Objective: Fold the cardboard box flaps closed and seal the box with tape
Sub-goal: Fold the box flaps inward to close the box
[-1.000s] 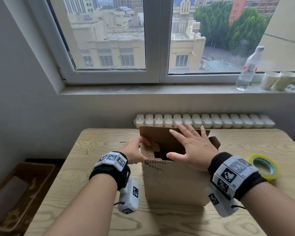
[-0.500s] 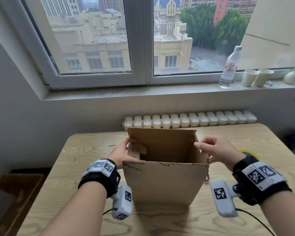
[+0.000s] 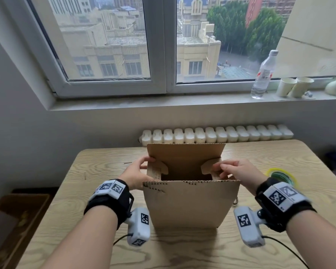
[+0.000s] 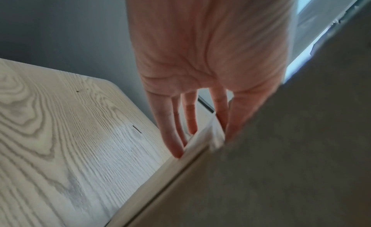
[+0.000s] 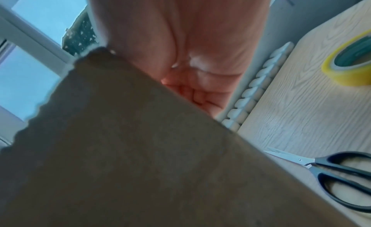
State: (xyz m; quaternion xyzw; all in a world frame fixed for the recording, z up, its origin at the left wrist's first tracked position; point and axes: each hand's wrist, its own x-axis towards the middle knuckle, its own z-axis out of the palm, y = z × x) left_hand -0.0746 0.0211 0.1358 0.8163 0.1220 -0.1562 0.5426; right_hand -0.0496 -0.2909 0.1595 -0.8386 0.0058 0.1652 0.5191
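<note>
A brown cardboard box (image 3: 190, 204) stands upright mid-table, its top still gaping. Its front flap and back flap (image 3: 185, 152) stand up. The left side flap (image 3: 156, 169) and right side flap (image 3: 209, 167) lean inward over the opening. My left hand (image 3: 139, 171) is at the box's left side, thumb on top of the left flap; in the left wrist view its straight fingers (image 4: 172, 127) run down the outside and the flap's edge (image 4: 214, 133) sits between forefinger and thumb. My right hand (image 3: 235, 170) curls its fingers over the right flap. A yellow tape roll (image 3: 280, 175) (image 5: 350, 62) lies to the right.
Black-handled scissors (image 5: 333, 171) lie on the wooden table (image 3: 182, 249) just right of the box. A radiator (image 3: 215, 133) runs behind the table. A water bottle (image 3: 263, 74) and paper cups (image 3: 295, 86) stand on the sill. A brown bin (image 3: 17, 220) sits on the floor at left.
My right hand left the back flap, went to the box's right side and bent the right side flap inward. The back flap sprang upright. My left hand stayed on the left flap.
</note>
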